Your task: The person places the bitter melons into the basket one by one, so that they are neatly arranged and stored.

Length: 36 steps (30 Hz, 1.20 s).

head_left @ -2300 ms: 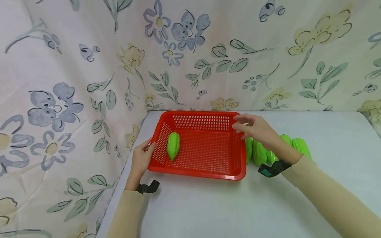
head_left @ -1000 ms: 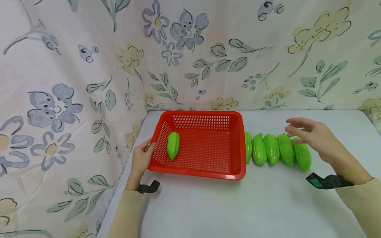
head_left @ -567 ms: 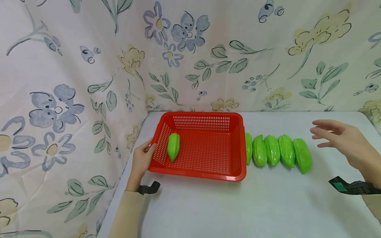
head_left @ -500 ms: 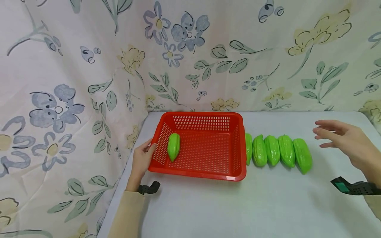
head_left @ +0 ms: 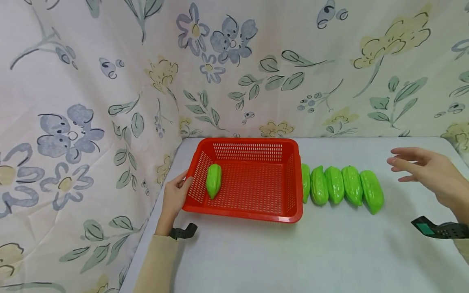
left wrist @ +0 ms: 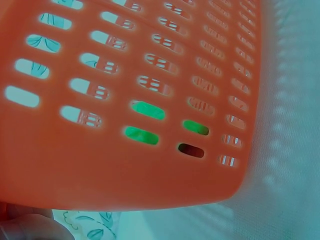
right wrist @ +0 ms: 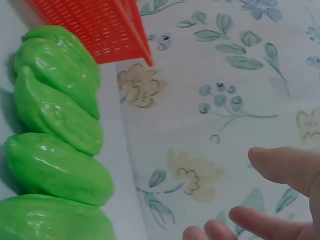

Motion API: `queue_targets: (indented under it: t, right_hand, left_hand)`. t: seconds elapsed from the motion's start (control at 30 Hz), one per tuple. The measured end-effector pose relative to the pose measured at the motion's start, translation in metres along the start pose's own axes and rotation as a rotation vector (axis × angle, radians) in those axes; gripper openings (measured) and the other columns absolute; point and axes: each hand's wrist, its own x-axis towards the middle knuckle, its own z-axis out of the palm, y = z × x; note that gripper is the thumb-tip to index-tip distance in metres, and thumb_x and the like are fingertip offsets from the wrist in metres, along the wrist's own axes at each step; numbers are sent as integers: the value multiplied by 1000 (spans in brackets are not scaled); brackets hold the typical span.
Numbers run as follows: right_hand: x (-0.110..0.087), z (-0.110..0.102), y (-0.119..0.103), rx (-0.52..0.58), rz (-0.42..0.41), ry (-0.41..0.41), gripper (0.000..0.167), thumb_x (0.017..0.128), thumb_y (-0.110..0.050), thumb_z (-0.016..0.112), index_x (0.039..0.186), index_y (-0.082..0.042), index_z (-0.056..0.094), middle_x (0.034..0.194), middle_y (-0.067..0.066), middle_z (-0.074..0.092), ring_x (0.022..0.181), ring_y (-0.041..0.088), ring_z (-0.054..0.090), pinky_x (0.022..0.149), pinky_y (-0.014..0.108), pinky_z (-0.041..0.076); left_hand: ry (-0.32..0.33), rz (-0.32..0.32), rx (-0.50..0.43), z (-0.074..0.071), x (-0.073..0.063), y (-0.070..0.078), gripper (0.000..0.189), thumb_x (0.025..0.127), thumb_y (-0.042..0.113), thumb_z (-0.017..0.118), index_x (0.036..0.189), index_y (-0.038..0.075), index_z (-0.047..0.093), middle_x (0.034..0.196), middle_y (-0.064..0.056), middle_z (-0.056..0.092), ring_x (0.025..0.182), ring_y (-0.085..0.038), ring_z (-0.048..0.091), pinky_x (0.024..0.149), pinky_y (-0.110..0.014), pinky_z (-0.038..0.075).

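Observation:
My left hand grips the left rim of a red plastic basket, its thumb over the edge. In the left wrist view the basket's slotted wall fills most of the frame. One glossy green ridged fruit, pointed at its near end, lies inside at the left. Several more such fruits form a close row on the table, right of the basket; the leftmost is partly hidden by the basket wall. Beyond the row's right end my right hand hovers with loosely bent fingers, holding nothing.
The white table carries the basket and the row of fruits. Floral cloth hangs along its back edge and on the left side, close to the basket.
My right hand has left the basket's right rim and passed over the green fruits to the far right, where it now barely moves. The left hand and basket stay put.

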Motion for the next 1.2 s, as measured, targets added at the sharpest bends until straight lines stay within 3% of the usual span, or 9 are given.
queue_targets:
  t: [0.07,0.13,0.23,0.27,0.37,0.57,0.7,0.8,1.2]
  right_hand:
    - [1,4,1,-59,-4,-21,58,108,-37,55,147,3,44,99,-34,65,79,-17,57,63,20,57]
    - [3,8,2,-130,-3,-34,64,106,-40,58,148,7,43,112,-11,73,77,-14,58,62,22,56]
    - [5,13,6,-229,0,-54,70,105,-43,61,146,10,43,132,32,61,82,9,70,60,24,53]
    - [5,15,7,-250,5,-65,71,104,-43,61,146,11,42,135,39,53,85,20,72,60,25,53]
    - [8,18,13,-272,17,-121,74,105,-42,59,147,15,38,137,44,48,93,43,71,64,35,57]
    - [13,25,25,-374,11,-176,75,104,-44,61,145,16,39,134,47,49,87,41,73,69,53,59]
    - [17,31,31,-397,-1,-214,77,103,-44,62,145,16,38,134,48,48,88,43,73,68,53,60]
    - [19,36,34,-386,3,-226,79,103,-46,61,147,15,36,134,49,47,82,37,74,67,50,60]
    - [22,47,37,-323,20,-278,78,106,-41,59,152,15,29,134,52,42,77,31,73,61,40,63]
  left_hand:
    - [1,0,2,0,0,0,53,104,41,62,151,18,57,109,-21,75,89,-34,70,66,-25,61]
    - [0,4,1,0,0,0,53,104,41,62,151,18,57,109,-21,74,88,-34,70,66,-25,60]
    - [-1,9,-1,0,0,0,52,104,41,62,151,18,58,110,-22,75,88,-33,70,66,-24,60]
    - [-2,9,-3,0,1,0,52,104,41,62,151,18,57,110,-22,75,88,-32,70,66,-24,60]
    - [-2,5,-9,-1,1,0,53,104,40,62,151,18,57,111,-23,74,88,-33,70,66,-24,60]
    - [-3,7,-8,0,1,0,54,104,42,62,152,18,57,111,-24,74,88,-34,71,66,-24,60]
    - [13,24,-4,0,1,-1,52,104,39,63,150,15,58,110,-25,75,87,-34,72,65,-23,60]
    - [25,31,-3,0,1,0,50,104,38,63,148,14,60,109,-25,76,88,-34,73,64,-22,59]
    - [13,12,-18,1,0,1,51,104,39,62,150,16,59,112,-25,74,90,-35,72,65,-23,60]
